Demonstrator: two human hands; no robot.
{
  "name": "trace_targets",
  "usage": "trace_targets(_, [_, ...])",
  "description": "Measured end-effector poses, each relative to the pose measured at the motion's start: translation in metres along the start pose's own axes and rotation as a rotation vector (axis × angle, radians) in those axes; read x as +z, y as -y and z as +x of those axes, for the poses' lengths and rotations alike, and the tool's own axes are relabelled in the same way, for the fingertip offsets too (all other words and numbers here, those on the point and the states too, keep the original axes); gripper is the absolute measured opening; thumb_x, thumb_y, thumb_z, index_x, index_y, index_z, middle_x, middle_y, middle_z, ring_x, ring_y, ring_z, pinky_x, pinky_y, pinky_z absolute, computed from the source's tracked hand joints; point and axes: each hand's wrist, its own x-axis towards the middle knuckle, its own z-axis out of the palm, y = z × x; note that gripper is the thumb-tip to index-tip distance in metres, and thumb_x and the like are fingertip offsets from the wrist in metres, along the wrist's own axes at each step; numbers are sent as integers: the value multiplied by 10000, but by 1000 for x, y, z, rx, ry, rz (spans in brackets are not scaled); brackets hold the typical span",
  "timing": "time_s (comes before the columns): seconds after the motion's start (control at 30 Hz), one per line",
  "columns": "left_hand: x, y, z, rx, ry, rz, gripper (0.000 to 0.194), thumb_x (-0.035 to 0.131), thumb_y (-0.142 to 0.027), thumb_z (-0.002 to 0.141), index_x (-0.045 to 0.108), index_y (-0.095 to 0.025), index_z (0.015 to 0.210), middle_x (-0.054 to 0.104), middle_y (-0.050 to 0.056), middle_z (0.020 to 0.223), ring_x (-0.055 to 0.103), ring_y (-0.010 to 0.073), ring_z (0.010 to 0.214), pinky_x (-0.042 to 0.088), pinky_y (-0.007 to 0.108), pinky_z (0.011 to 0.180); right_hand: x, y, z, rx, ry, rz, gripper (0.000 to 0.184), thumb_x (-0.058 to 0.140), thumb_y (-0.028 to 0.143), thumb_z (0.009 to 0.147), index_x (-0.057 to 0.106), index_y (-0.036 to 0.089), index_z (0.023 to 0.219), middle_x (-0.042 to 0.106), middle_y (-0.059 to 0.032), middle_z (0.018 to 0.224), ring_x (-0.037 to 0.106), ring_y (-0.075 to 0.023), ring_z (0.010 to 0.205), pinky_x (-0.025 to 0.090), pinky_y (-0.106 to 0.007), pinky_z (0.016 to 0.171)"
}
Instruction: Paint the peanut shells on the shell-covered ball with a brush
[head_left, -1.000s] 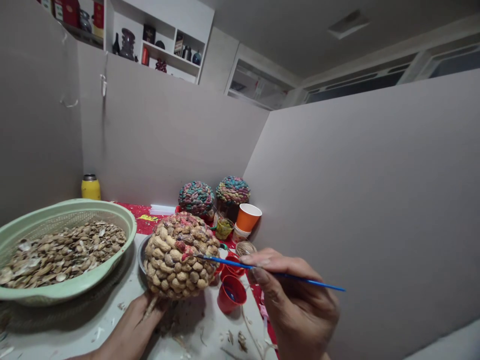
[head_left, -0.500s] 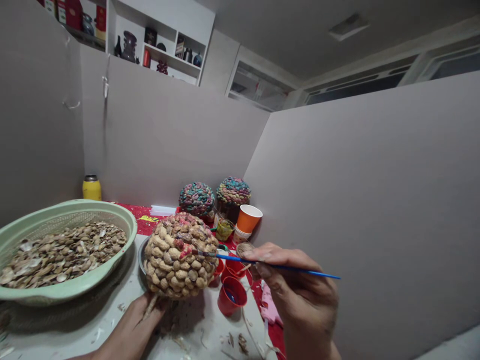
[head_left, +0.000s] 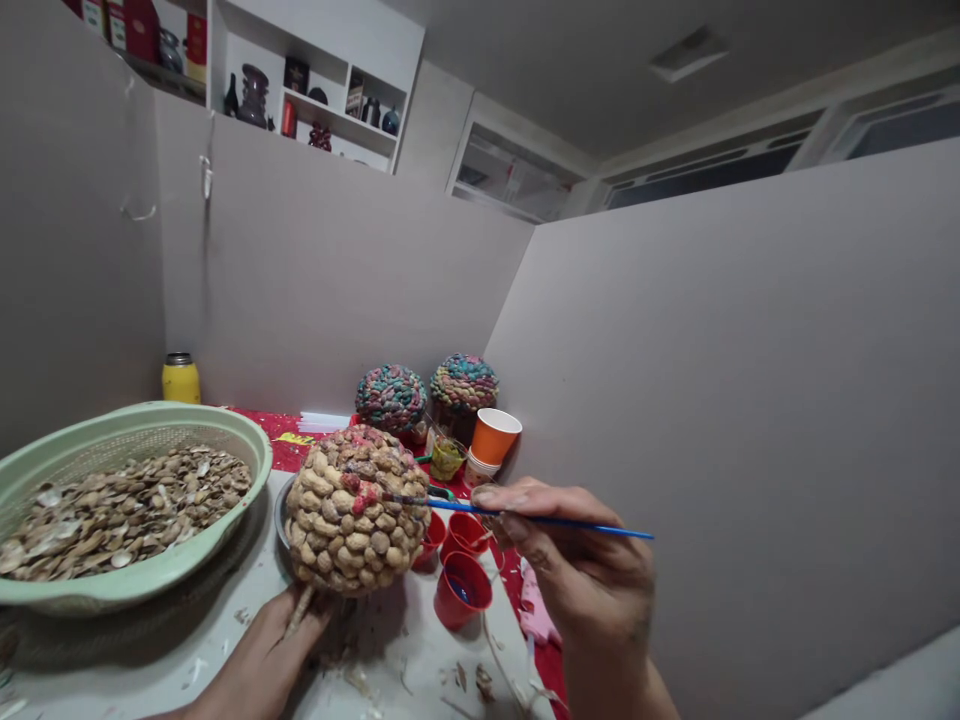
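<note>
A rounded ball covered in peanuts (head_left: 352, 545) is held up at the middle of the view, with red paint on some peanuts of its top and front. From below, my left hand (head_left: 289, 630) grips it; most of the fingers are hidden under the ball, and a thin pale stalk shows at the thumb. Pinched in my right hand (head_left: 574, 545) is a blue-handled paintbrush (head_left: 540, 518), its bristles at the red-painted peanuts. Just right of the ball stand small red cups (head_left: 461, 597), the nearest with dark blue liquid inside.
A green basket (head_left: 259, 455) of empty shells stands left. Two painted peanut balls (head_left: 390, 397) sit at the back near an orange paper cup (head_left: 495, 435). There is a yellow bottle (head_left: 181, 380) by the grey partition (head_left: 337, 270). A pink tool (head_left: 536, 610) lies right.
My right hand and the paintbrush have shifted slightly left and up, the tip staying by the red patch. That patch shows a little more red. My left hand holds the ball as before.
</note>
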Motion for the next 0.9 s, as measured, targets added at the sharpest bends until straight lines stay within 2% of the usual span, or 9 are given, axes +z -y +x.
trace_targets(0.2, [1,-6,-2,-15,-20,13,631,518,-602,906,713,-119,1262,721,146,1359,579,370,1301,382,456,1170,7,1,0,22,80,65,274,699,55,885,751,274,1041,819,-16,937,774,-176,874,653,-322,800])
trace_targets(0.37, [0,-9,0,-4,-22,-20,616,553,-613,884,726,-162,1266,732,109,1358,579,357,1321,412,414,1158,1,0,1,40,-27,-21,240,719,66,874,763,273,986,814,-3,922,771,-157,853,638,-289,809])
trace_targets(0.47, [-1,-5,0,8,-35,2,597,557,-614,892,743,-172,1248,736,101,1354,581,360,1320,403,430,1168,-1,2,1,25,-81,-40,224,738,77,863,768,270,973,813,-7,896,768,-167,827,642,-307,793])
trace_targets(0.73, [-2,11,0,0,-86,56,617,560,-634,883,768,-156,1215,756,139,1309,624,376,1256,401,487,1164,6,6,-5,-106,-36,-81,296,727,33,846,760,253,1040,820,-35,904,776,-204,805,641,-356,744])
trace_targets(0.9, [-3,6,0,-9,-60,28,623,560,-644,881,757,-169,1234,726,128,1363,587,365,1314,369,461,1188,4,4,-11,-178,-29,-158,399,705,-28,817,750,263,1085,820,-35,938,777,-214,811,624,-379,751])
